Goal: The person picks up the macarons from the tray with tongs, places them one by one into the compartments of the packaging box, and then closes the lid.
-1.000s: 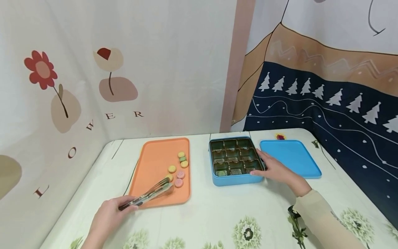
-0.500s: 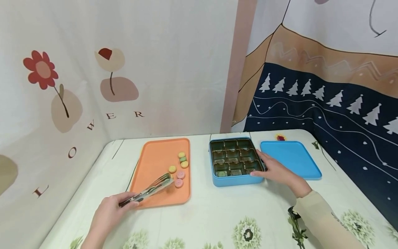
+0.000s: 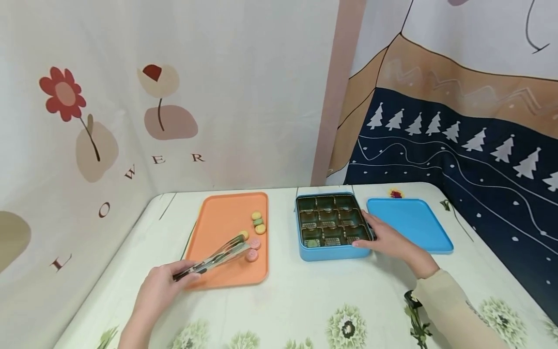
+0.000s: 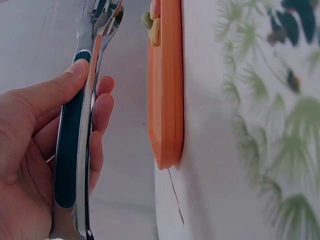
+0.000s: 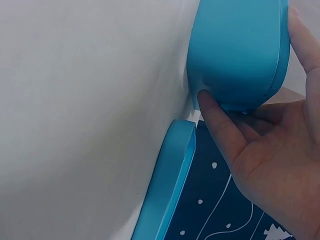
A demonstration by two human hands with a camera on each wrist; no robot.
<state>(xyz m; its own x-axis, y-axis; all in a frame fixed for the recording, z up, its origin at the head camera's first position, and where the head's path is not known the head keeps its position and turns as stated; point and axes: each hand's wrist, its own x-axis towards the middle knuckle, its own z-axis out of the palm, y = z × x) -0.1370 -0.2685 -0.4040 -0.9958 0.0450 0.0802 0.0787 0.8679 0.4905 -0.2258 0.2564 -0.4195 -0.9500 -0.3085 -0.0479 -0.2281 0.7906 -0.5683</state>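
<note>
Tongs (image 3: 213, 257) sit in the left hand (image 3: 159, 291), whose fingers and thumb curl round the dark-green handle (image 4: 70, 145) near the front left corner of the orange tray (image 3: 222, 228). The metal tips reach over the tray and close in on a yellow sweet (image 3: 244, 235); whether they touch it cannot be told. Two pink sweets (image 3: 253, 249) lie just beside the tips, and a small stack of yellow and green sweets (image 3: 258, 222) sits farther back near the tray's right edge. The right hand (image 3: 388, 240) rests with straight fingers against the right front corner of the blue tin (image 3: 331, 253), thumb on its front wall. The tin's dark insert is split into compartments. Its blue lid (image 3: 410, 223) lies flat on the table (image 3: 305, 300) just to the right, partly behind the right hand
</note>
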